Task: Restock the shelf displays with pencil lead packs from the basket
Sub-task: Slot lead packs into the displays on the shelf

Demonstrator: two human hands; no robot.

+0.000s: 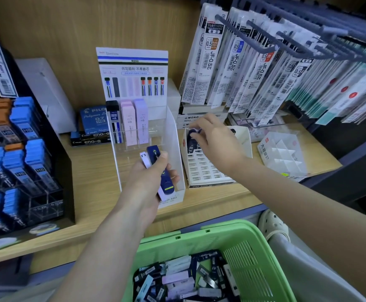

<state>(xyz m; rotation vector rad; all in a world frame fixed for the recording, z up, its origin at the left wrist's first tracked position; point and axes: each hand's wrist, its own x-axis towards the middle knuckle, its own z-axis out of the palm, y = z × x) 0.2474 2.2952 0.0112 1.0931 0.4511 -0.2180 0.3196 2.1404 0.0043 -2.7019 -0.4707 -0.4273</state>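
Here, left hand (147, 182): centre of the frame; it grips a navy lead pack (155, 154) and a white lead pack (144, 160), before the clear Tombow display (132, 62)
Right hand (219, 144): right of centre; it pinches a dark lead pack (191, 134) over the white slotted tray (201, 171)
Basket (247, 253): green, bottom of the frame; loose lead packs (177, 277) heaped inside
Shelf (94, 171): wooden; blue lead cases (25, 125) at left; hanging refills (238, 62) upper right
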